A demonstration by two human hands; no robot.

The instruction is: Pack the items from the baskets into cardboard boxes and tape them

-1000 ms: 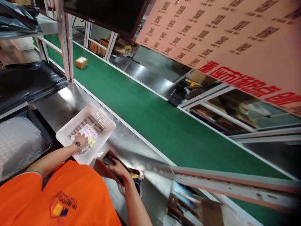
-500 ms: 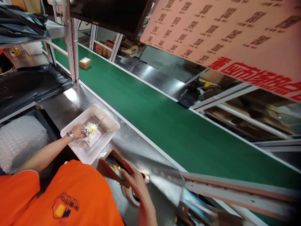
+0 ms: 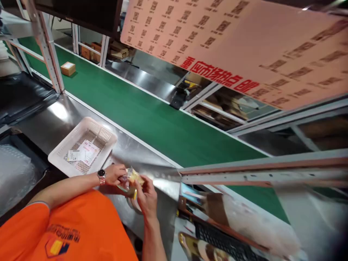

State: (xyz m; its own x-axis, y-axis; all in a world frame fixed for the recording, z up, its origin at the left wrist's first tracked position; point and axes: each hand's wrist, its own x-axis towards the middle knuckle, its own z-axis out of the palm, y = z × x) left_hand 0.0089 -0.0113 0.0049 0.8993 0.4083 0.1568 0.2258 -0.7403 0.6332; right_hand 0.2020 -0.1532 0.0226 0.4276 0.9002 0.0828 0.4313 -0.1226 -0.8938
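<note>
My left hand (image 3: 114,173) and my right hand (image 3: 146,194) meet over the steel worktop (image 3: 81,112), in front of my orange shirt. Both pinch a small clear packet with yellow contents (image 3: 132,177). A brown box seems to lie under the hands, mostly hidden. A metal watch sits on my left wrist. To the left stands a white plastic basket (image 3: 107,139) with paper slips (image 3: 84,152) lying in it.
A green conveyor belt (image 3: 152,123) runs diagonally past the worktop, with a small cardboard box (image 3: 67,68) far up it. Bubble wrap (image 3: 13,170) lies at left. A black keyboard (image 3: 220,243) sits at lower right. A pink printed cardboard sheet (image 3: 244,43) hangs overhead.
My left hand lifted the yellow packet out of the basket and carried it right to my right hand. The view has swung to the right.
</note>
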